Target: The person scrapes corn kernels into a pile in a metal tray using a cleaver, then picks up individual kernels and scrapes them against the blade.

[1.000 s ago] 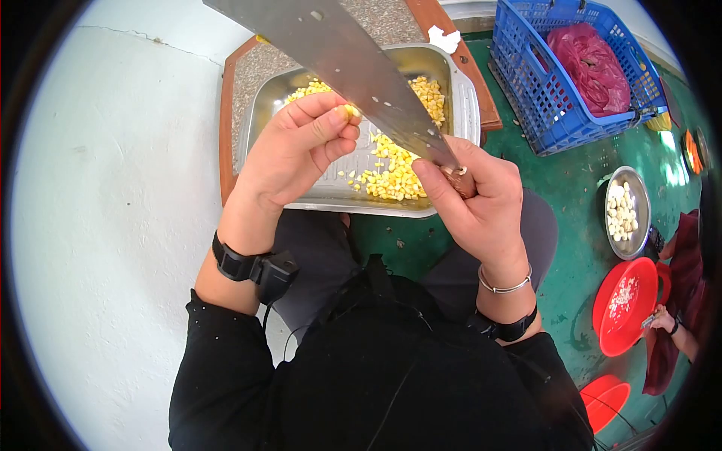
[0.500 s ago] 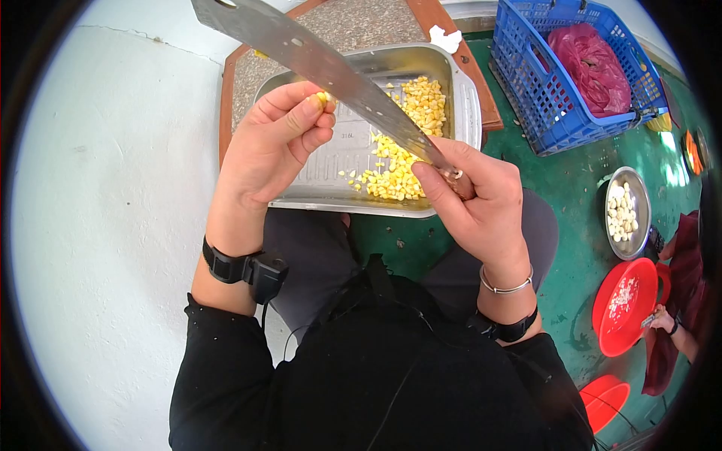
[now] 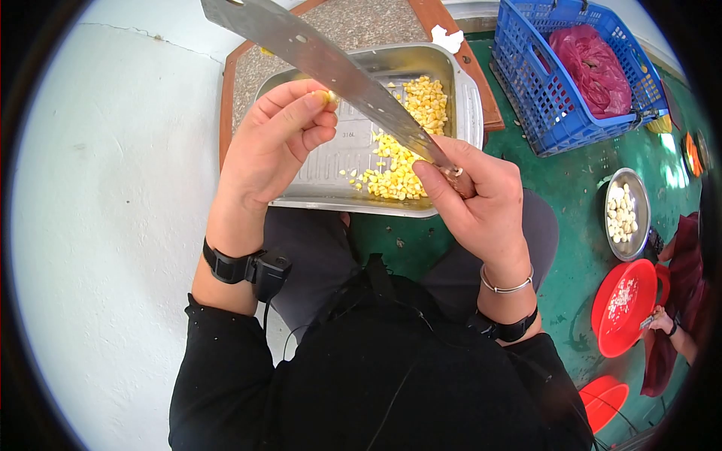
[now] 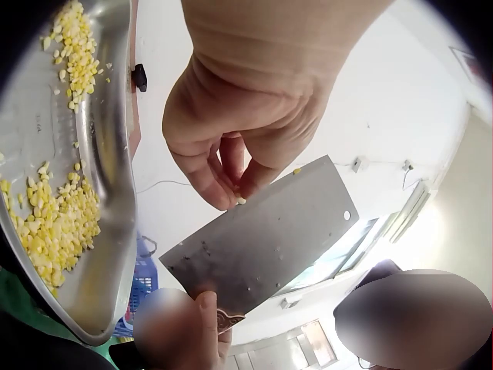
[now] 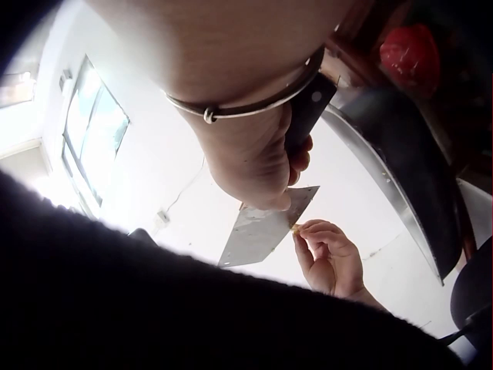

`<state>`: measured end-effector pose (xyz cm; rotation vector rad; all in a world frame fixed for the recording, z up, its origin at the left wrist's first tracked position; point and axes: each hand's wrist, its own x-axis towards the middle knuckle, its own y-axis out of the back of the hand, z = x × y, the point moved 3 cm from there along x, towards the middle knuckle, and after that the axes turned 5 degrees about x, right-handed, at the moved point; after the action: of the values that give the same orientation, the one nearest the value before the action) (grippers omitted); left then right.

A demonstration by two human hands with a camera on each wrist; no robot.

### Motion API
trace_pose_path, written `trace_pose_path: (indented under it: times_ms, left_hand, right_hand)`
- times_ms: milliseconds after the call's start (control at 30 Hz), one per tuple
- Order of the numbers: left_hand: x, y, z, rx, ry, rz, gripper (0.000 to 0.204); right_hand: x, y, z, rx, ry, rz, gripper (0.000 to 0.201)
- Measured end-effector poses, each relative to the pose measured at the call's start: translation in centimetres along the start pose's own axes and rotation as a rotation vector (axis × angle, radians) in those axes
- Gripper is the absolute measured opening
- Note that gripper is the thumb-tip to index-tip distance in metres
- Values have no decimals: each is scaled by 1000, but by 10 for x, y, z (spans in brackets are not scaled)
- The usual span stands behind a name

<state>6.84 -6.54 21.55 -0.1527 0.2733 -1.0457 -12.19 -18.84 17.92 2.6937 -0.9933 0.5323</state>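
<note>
My right hand (image 3: 481, 192) grips the wooden handle of a cleaver (image 3: 342, 75), its wide metal blade slanting up to the left above the tray. Small bits stick to the blade in the left wrist view. Between thumb and fingertips, my left hand (image 3: 280, 143) pinches a small yellow corn kernel (image 3: 332, 97), right beside the blade's edge. Below both hands sits a metal tray (image 3: 316, 180), where loose corn kernels (image 3: 398, 173) lie heaped along its right side.
Under the tray is a speckled stone-topped table (image 3: 376, 22) with a wooden edge. A blue crate (image 3: 556, 120) holding a red plastic bag stands at right. Farther down are a metal bowl (image 3: 644, 218) of white pieces, a red basin (image 3: 617, 338) and another person's hand (image 3: 663, 321).
My left hand has moved left with the kernel, uncovering more of the tray. The cleaver has turned, so its blade looks narrower. Over the last half second both hands are nearly still.
</note>
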Motion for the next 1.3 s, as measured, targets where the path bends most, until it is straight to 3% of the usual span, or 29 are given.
trace_pose_path:
  times_ms: [233,400,1300]
  left_hand:
    - [0,-2,3,-50,-26,86,12]
    - [2,0,5,-45,-41,13,10]
    - [1,-10,-8,180,-25,-31,15]
  right_hand:
    - [0,0,1,3,23,2,22]
    - [-1,0,1,1,-3,-21,22]
    - [0,0,1,-19,69,32,24]
